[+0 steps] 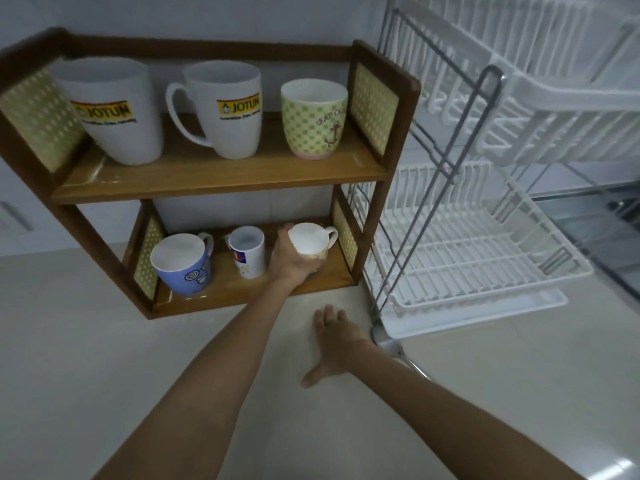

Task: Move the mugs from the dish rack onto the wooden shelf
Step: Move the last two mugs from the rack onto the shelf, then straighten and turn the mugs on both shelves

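left hand [289, 259] grips cream mug [309, 241] | lower shelf [263, 289] | right hand [334, 341] flat

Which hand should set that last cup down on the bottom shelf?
The left hand. It already grips the cream mug over the lower shelf, while the right hand lies flat on the counter, holding nothing.

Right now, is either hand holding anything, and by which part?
The left hand grips the cream mug around its body on the wooden shelf's lower tier, handle free. The right hand rests flat on the counter, holding nothing.
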Motion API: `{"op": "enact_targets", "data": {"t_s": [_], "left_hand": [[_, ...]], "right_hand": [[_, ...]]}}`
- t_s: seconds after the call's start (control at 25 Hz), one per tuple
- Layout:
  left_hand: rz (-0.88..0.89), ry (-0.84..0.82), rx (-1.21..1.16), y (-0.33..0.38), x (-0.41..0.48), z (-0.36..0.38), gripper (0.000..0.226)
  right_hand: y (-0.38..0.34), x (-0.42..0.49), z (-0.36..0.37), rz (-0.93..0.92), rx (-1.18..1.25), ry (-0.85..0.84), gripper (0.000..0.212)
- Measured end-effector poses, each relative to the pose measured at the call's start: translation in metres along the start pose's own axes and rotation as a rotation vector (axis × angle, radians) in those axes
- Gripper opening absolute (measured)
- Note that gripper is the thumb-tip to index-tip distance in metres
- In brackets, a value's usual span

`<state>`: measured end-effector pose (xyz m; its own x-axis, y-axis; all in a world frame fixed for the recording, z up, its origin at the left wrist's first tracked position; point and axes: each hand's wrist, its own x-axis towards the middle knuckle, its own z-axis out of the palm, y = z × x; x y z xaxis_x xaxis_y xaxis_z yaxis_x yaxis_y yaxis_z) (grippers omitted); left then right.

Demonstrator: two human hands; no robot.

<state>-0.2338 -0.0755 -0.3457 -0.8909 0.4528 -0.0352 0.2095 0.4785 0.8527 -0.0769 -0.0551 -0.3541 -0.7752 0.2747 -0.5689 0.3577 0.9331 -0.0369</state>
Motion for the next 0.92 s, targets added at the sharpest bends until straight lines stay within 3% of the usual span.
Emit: {"op": "enact_targets", "data": {"t_s": [0.2,0.32,0.4,0.44,0.52,0.56,0.64,0.68,0.8,0.92], "left_hand": [[0.142,-0.155,0.067,0.017,-0.043,-0.036,0.090],[0.339,-0.404,0.153,0.048,-0.066,-0.109,0.045],[0.486,-0.369,0.106,0.085,-0.075,-0.167,0.024],[0.549,-0.285,0.028,0.107,-0.077,-0.194,0.022],[0.675,-0.034,-0.064,0.145,-0.074,-0.243,0.022],[0.705,0.077,-0.008,0.161,-0.067,-0.265,0.025],[0.604,0.137,0.332,0.184,-0.049,-0.300,0.041],[0.456,0.085,0.573,0.190,-0.038,-0.312,0.053],[0.073,-0.093,1.042,0.192,-0.017,-0.322,0.076],[0.080,-0.093,1.146,0.183,-0.007,-0.318,0.066]], "right_hand": [[0.008,-0.010,0.001,-0.036,0.006,0.008,0.123],[0.020,-0.025,-0.041,-0.172,0.206,0.006,0.075],[0.016,-0.045,-0.102,-0.293,0.422,0.060,0.028],[0.012,-0.056,-0.136,-0.349,0.516,0.085,0.015],[-0.001,-0.074,-0.208,-0.471,0.583,0.254,0.019],[-0.008,-0.079,-0.244,-0.535,0.536,0.420,0.018],[-0.022,-0.082,-0.306,-0.582,0.341,0.707,0.017],[-0.031,-0.080,-0.330,-0.556,0.204,0.752,0.032],[-0.046,-0.060,-0.365,-0.456,-0.082,0.574,0.075],[-0.049,-0.038,-0.364,-0.444,-0.109,0.479,0.086]]}}
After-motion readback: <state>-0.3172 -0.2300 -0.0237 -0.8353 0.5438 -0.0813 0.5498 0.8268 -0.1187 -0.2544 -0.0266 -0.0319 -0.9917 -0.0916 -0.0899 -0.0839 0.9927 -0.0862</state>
